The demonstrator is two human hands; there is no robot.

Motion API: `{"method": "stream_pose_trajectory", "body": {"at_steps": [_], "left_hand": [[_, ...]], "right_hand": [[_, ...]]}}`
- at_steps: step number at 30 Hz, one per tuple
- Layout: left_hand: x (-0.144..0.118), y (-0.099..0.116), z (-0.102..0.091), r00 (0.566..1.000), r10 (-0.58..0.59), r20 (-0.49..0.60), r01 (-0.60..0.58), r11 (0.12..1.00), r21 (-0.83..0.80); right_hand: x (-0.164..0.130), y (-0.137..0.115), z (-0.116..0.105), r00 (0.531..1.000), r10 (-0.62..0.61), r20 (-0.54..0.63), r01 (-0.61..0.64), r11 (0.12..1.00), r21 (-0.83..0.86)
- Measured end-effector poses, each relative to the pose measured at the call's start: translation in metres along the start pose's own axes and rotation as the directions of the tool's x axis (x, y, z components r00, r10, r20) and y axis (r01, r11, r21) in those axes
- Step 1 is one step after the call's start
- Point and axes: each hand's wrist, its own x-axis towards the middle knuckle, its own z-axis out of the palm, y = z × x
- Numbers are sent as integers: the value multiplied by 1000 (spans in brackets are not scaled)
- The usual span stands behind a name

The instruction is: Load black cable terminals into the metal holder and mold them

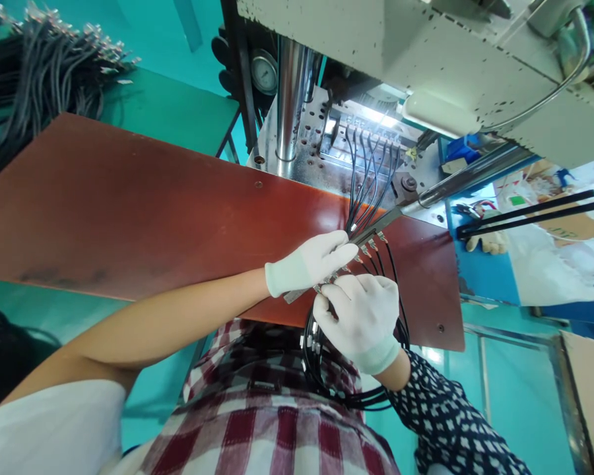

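from afar, i have the left hand clasping the metal bar, seemingly steadying connectors lined beyond its fingertips; just beside it the right hand curls, its pinch hidden, i cannot tell on what, looped black cables beneath.

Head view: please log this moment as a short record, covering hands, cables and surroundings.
Left hand: white-gloved, lying along the metal bar
Right hand: white-gloved, fingers curled by the connectors along the bar; exact grip hidden
Thin cables: fanned between the bar and the metal fixture
Work surface: reddish-brown board
Upper left: cable pile on a green table
Behind: pressure gauge; reading illegible
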Motion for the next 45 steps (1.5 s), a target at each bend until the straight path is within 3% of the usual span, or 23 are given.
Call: {"method": "stream_pose_trajectory", "body": {"at_steps": [5, 8, 10, 12, 14, 16, 19, 21, 23, 25, 27, 29, 32, 34, 38, 40, 42, 45], "left_hand": [[-1, 1, -1, 1000, -15, -11, 15, 1000, -14], [-1, -1, -4, 999, -6, 33, 6, 1000, 16], [-1, -2, -4, 995, -18, 94, 14, 999, 45], [-1, -1, -2, 989, -39, 146, 26, 995, 95], [0, 1, 4, 981, -71, 180, 43, 987, 157], [4, 5, 11, 970, -118, 211, 69, 972, 224], [18, 12, 15, 966, -129, 225, 43, 935, 353], [36, 17, 8, 997, -48, 64, 21, 930, 368], [62, 20, -4, 982, -13, -190, 43, 987, 155], [92, 20, -16, 948, -100, -303, 54, 986, -156], [121, 18, -21, 961, -173, -217, 94, 938, -334], [144, 17, -19, 967, -251, -42, 203, 861, -466], [160, 20, -13, 916, -331, 228, 396, 654, -644], [162, 25, -13, 902, -327, 282, 429, 604, -672], [158, 25, -20, 894, -319, 316, 448, 587, -674], [157, 16, -21, 888, -313, 336, 459, 576, -677], [157, 3, -19, 888, -294, 354, 460, 561, -688], [158, -14, -16, 894, -243, 377, 448, 533, -718]], "right_hand": [[-2, 3, -7, 999, -16, 38, 15, 999, 35], [4, 32, -25, 1000, 23, 18, -23, 1000, 9], [12, 62, -37, 998, 62, -25, -65, 988, -143], [21, 91, -44, 995, -22, 97, 46, 965, -259], [27, 112, -46, 949, -147, 280, 213, 951, -223], [29, 124, -45, 909, -195, 369, 259, 957, -133], [16, 135, -41, 916, -79, 393, 131, 985, -108], [-1, 147, -42, 904, 61, 423, 5, 988, -153], [-24, 167, -46, 863, 203, 463, -116, 971, -211], [-47, 191, -52, 800, 337, 497, -220, 934, -281], [-65, 212, -59, 728, 459, 509, -307, 882, -358], [-73, 224, -63, 669, 536, 516, -357, 840, -409], [-59, 223, -60, 633, 546, 549, -369, 836, -406], [-35, 210, -52, 645, 494, 584, -343, 869, -356], [24, 173, -26, 746, 301, 594, -228, 954, -196], [49, 162, -13, 773, 232, 590, -178, 973, -148], [73, 165, -5, 791, 142, 595, -137, 989, -53], [110, 193, 0, 871, -7, 492, -127, 963, 239]]}}
